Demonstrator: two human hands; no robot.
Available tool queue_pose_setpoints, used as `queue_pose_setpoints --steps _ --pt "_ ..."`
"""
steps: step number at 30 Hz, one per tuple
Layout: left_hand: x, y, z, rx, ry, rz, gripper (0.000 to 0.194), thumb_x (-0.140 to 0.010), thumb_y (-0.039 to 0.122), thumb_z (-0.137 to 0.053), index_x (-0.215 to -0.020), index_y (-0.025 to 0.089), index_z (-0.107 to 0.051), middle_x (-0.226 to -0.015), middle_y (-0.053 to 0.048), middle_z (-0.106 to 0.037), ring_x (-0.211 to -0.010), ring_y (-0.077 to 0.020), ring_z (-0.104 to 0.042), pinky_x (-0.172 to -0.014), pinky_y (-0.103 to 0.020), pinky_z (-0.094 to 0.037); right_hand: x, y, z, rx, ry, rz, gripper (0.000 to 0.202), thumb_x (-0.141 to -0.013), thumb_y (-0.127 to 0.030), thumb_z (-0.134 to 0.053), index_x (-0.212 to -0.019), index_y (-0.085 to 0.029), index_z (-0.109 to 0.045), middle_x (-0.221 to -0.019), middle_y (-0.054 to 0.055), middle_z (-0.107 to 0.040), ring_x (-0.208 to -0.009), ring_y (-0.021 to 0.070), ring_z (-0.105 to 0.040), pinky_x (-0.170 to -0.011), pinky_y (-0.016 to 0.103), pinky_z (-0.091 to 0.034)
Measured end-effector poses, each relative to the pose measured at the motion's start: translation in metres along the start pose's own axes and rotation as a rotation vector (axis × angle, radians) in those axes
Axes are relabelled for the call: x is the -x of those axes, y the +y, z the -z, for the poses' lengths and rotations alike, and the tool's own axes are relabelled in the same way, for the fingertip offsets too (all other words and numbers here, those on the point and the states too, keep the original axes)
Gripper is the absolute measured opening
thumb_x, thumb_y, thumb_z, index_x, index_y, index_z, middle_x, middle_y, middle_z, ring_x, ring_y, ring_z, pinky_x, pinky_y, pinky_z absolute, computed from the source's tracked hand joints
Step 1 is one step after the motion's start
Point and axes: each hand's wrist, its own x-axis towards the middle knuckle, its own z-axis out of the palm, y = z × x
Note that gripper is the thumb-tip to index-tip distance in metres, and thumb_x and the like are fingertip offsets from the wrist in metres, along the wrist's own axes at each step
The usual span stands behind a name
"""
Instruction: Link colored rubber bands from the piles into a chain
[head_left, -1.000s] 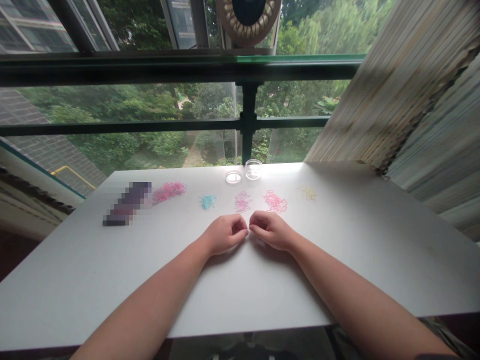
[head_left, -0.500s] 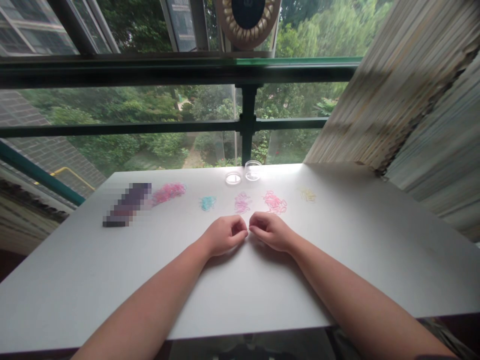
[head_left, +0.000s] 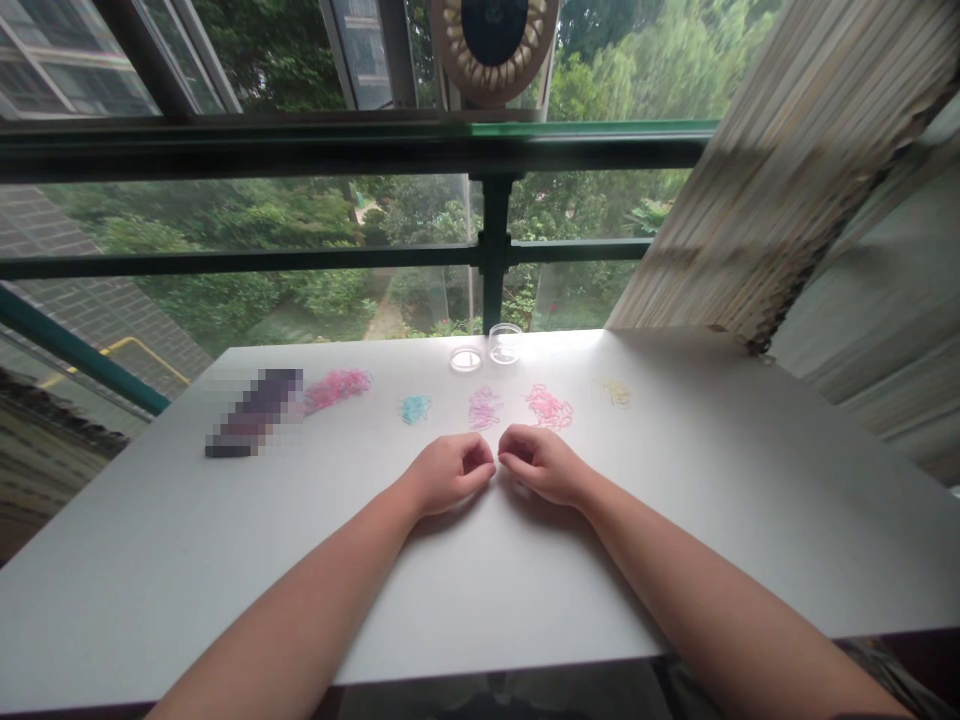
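My left hand (head_left: 455, 472) and my right hand (head_left: 543, 465) rest on the white table, knuckles up, with their fingertips almost meeting. Both have curled fingers closed against the thumb; anything pinched there is hidden or too small to make out. Just beyond my right hand lies a loose pile of pink-red rubber bands (head_left: 550, 407). A purple-pink pile of bands (head_left: 484, 408) is in front of the gap between the hands. Farther left are a teal pile (head_left: 414, 408) and a larger mixed pink pile (head_left: 337, 390). Yellow bands (head_left: 615, 391) lie to the right.
A clear round container (head_left: 505, 345) stands at the table's (head_left: 420, 620) far edge, its round lid (head_left: 466, 360) beside it. A blurred-out dark object (head_left: 255, 412) lies at the left. Behind are a green railing (head_left: 300, 150), a fan (head_left: 495, 50) and a striped curtain (head_left: 720, 190).
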Motion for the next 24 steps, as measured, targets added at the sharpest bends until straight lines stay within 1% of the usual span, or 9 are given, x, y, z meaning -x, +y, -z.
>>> queue_pose_setpoints --steps 2,4,7,9,11,12,13,17,24 --pt "0.000 0.000 0.000 -0.008 -0.004 0.002 0.013 -0.077 0.029 -0.053 -0.077 0.017 -0.059 -0.070 0.000 -0.061 -0.060 -0.0118 -0.051 -0.059 -0.023 -0.039 -0.001 0.000 0.005 0.033 0.016 0.012 0.005 -0.076 -0.016 -0.049 -0.074 -0.018 -0.054 -0.060 -0.003 -0.051 -0.053 0.0089 -0.043 -0.051 0.021 -0.035" --pt "0.000 0.000 0.001 -0.020 -0.018 0.007 0.013 -0.077 0.029 -0.052 -0.077 0.018 -0.059 -0.068 0.000 -0.061 -0.060 -0.0119 -0.051 -0.058 -0.023 -0.038 -0.003 0.003 0.017 0.106 0.064 0.037 0.006 -0.075 -0.016 -0.051 -0.074 -0.018 -0.056 -0.061 -0.002 -0.052 -0.054 0.0093 -0.044 -0.052 0.021 -0.035" --pt "0.000 0.000 0.003 -0.041 -0.033 0.019 0.012 -0.077 0.029 -0.052 -0.077 0.018 -0.058 -0.068 0.001 -0.060 -0.060 -0.0121 -0.051 -0.057 -0.023 -0.037 -0.003 0.016 0.050 0.250 0.240 0.029 0.007 -0.074 -0.018 -0.052 -0.072 -0.018 -0.059 -0.065 0.000 -0.056 -0.054 0.0098 -0.045 -0.054 0.022 -0.037" --pt "0.000 0.001 0.004 -0.052 -0.026 0.026 0.013 -0.077 0.030 -0.051 -0.076 0.018 -0.058 -0.067 0.001 -0.060 -0.059 -0.0123 -0.050 -0.057 -0.024 -0.037 -0.001 0.030 0.076 0.313 0.418 -0.079 0.010 -0.074 -0.023 -0.053 -0.072 -0.017 -0.061 -0.065 0.001 -0.059 -0.053 0.0103 -0.046 -0.055 0.023 -0.038" --pt "0.000 0.002 0.005 -0.050 -0.031 0.030 0.015 -0.078 0.031 -0.050 -0.075 0.018 -0.057 -0.066 0.001 -0.059 -0.059 -0.0125 -0.050 -0.056 -0.024 -0.036 0.004 0.047 0.100 0.312 0.600 -0.243 0.015 -0.072 -0.029 -0.054 -0.073 -0.017 -0.063 -0.065 0.002 -0.061 -0.052 0.0112 -0.049 -0.054 0.024 -0.039" --pt "0.000 0.002 0.005 -0.046 -0.037 0.031 0.015 -0.078 0.031 -0.050 -0.075 0.018 -0.057 -0.066 0.001 -0.059 -0.059 -0.0126 -0.050 -0.056 -0.024 -0.037 0.007 0.056 0.109 0.299 0.664 -0.322 0.017 -0.071 -0.031 -0.054 -0.072 -0.016 -0.064 -0.064 0.002 -0.061 -0.052 0.0117 -0.050 -0.053 0.024 -0.040" --pt "0.000 0.002 0.006 -0.045 -0.040 0.034 0.016 -0.078 0.032 -0.049 -0.075 0.018 -0.057 -0.065 0.001 -0.059 -0.058 -0.0127 -0.049 -0.056 -0.024 -0.037 0.009 0.064 0.116 0.307 0.697 -0.355 0.020 -0.070 -0.032 -0.054 -0.072 -0.015 -0.064 -0.063 0.003 -0.062 -0.051 0.0123 -0.050 -0.053 0.025 -0.040" --pt "0.000 0.003 0.007 -0.047 -0.052 0.048 0.017 -0.078 0.034 -0.049 -0.074 0.019 -0.056 -0.065 0.001 -0.058 -0.058 -0.0127 -0.048 -0.056 -0.024 -0.036 0.013 0.084 0.124 0.347 0.765 -0.419 0.022 -0.069 -0.033 -0.054 -0.070 -0.015 -0.067 -0.060 0.004 -0.063 -0.051 0.0145 -0.053 -0.054 0.026 -0.042" --pt "-0.001 0.003 0.008 -0.051 -0.075 0.054 0.019 -0.080 0.035 -0.048 -0.075 0.018 -0.055 -0.066 0.001 -0.058 -0.059 -0.0132 -0.048 -0.057 -0.024 -0.037 0.015 0.090 0.123 0.418 0.789 -0.484 0.022 -0.069 -0.031 -0.054 -0.072 -0.017 -0.071 -0.069 0.006 -0.068 -0.063 0.0182 -0.059 -0.064 0.029 -0.045"
